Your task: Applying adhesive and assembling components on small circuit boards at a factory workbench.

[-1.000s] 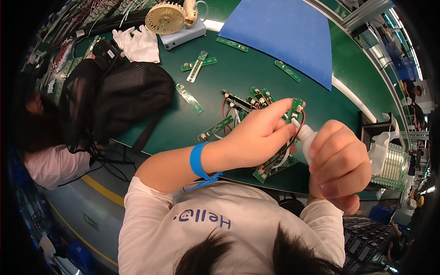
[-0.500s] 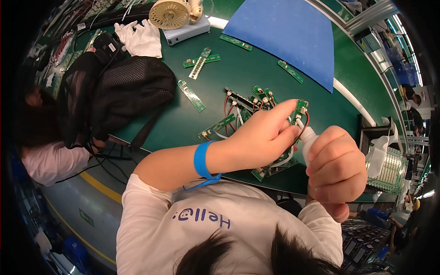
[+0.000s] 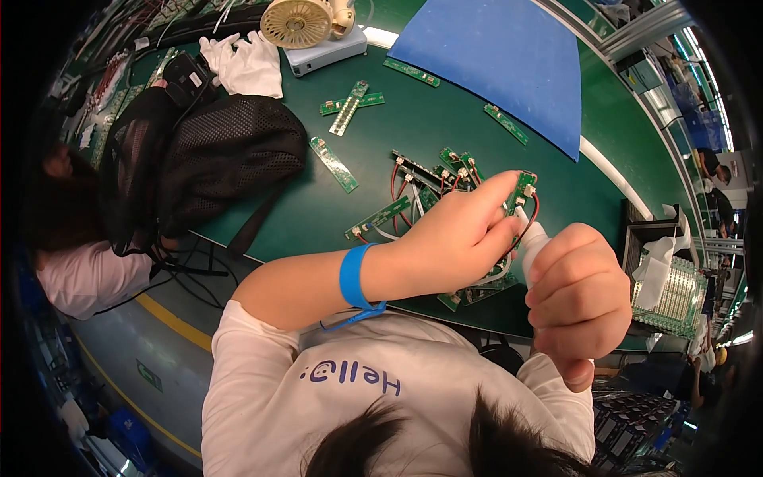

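My left hand [image 3: 457,234], with a blue band around its wrist, is closed on a narrow green circuit board [image 3: 525,188], pinched between thumb and fingers. A red and a dark wire loop down from the board's white connector. My right hand [image 3: 580,290] is a fist around a white squeeze bottle [image 3: 536,245]; most of the bottle is hidden in the palm. Its tapered tip points up at the lower part of the board; whether they touch I cannot tell. Behind and beneath my left hand lies a pile of wired circuit boards [image 3: 456,163], partly covered by the hand.
Loose circuit boards [image 3: 334,164] lie on the green table [image 3: 318,71]. A black mesh bag [image 3: 238,143], white gloves [image 3: 248,67] and a small fan [image 3: 296,24] are at the left. A blue sheet [image 3: 493,63] lies at the back, and stacked boards [image 3: 675,290] stand at the right.
My right hand has shifted slightly left and tilted with the bottle. My left hand keeps its hold on the circuit board, almost unmoved.
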`<state>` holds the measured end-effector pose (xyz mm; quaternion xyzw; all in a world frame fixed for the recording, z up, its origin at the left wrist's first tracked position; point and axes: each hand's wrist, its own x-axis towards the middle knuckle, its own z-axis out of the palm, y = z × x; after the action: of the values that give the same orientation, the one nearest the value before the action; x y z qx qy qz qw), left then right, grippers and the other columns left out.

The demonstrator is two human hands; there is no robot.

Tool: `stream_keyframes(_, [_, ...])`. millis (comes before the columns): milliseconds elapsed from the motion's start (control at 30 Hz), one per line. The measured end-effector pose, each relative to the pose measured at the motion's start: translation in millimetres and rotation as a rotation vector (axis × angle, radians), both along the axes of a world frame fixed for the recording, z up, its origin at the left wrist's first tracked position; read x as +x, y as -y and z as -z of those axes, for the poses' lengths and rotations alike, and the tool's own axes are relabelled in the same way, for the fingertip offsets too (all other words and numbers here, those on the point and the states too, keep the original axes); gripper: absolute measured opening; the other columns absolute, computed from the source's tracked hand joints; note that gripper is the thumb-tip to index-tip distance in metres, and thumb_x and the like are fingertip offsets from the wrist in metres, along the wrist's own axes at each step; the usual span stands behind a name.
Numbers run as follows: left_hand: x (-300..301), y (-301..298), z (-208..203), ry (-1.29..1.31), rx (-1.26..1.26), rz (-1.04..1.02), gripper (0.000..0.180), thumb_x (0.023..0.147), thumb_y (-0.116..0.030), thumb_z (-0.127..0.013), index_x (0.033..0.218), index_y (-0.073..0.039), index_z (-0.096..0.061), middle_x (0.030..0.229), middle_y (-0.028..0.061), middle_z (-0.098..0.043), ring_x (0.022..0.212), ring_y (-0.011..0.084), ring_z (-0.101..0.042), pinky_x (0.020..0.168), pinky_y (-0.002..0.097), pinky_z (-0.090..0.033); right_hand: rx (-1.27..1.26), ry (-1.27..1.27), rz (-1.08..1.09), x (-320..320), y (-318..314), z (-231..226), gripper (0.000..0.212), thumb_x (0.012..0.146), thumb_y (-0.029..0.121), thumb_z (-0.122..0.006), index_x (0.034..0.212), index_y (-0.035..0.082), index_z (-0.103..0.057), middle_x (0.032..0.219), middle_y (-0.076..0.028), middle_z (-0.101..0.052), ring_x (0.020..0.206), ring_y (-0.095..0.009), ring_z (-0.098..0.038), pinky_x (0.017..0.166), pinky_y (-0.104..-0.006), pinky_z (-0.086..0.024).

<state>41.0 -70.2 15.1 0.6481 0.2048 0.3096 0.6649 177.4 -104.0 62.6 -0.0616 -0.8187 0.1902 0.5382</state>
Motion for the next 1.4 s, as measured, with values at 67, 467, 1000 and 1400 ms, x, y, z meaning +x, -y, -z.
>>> stream_keyframes(67, [-0.8, -0.3, 0.3, -0.014, -0.007, 0.004, 0.041, 0.084, -0.001, -0.042, 0.124, -0.005, -0.034, 0.053, -0.0015, -0.043, 0.048, 0.0033, -0.035, 0.044, 0.0214, -0.028, 0.001, 0.007, 0.002, -0.9, 0.5, 0.4, 0.034, 0.081, 0.03, -0.049, 0.059, 0.004, -0.054, 0.052, -0.003, -0.047, 0.043, -0.014, -0.043, 0.044, -0.0262, -0.039])
stream_keyframes(467, [-1.1, 0.1, 0.3, 0.002, 0.002, 0.016, 0.042, 0.084, -0.001, -0.043, 0.125, -0.005, -0.034, 0.055, 0.001, -0.047, 0.049, 0.0051, -0.039, 0.045, 0.0217, -0.031, 0.029, 0.055, 0.013, 1.3, 1.3, -4.2, 0.03, 0.079, 0.027, -0.048, 0.059, 0.006, -0.054, 0.053, -0.002, -0.047, 0.044, -0.013, -0.044, 0.047, -0.0256, -0.04])
stream_keyframes(1000, [0.1, 1.8, 2.3, -0.012, 0.118, -0.019, 0.043, 0.083, -0.001, -0.044, 0.125, -0.005, -0.033, 0.054, 0.0044, -0.048, 0.046, 0.0111, -0.043, 0.045, 0.0248, -0.033, 0.0, 0.093, 0.058, -1.1, 6.3, -5.0, 0.027, 0.077, 0.024, -0.047, 0.057, 0.007, -0.053, 0.052, -0.002, -0.046, 0.044, -0.013, -0.044, 0.047, -0.0256, -0.04])
stream_keyframes(1400, [3.5, -5.4, 11.3, 0.182, -0.105, 0.03, 0.043, 0.087, -0.003, -0.039, 0.129, -0.005, -0.026, 0.065, 0.0057, -0.053, 0.055, 0.0087, -0.051, 0.053, 0.0227, -0.041, 0.075, 0.053, 0.139, 5.1, 6.4, -10.0, 0.027, 0.079, 0.028, -0.048, 0.061, 0.008, -0.054, 0.056, -0.002, -0.05, 0.046, -0.013, -0.047, 0.049, -0.0257, -0.041])
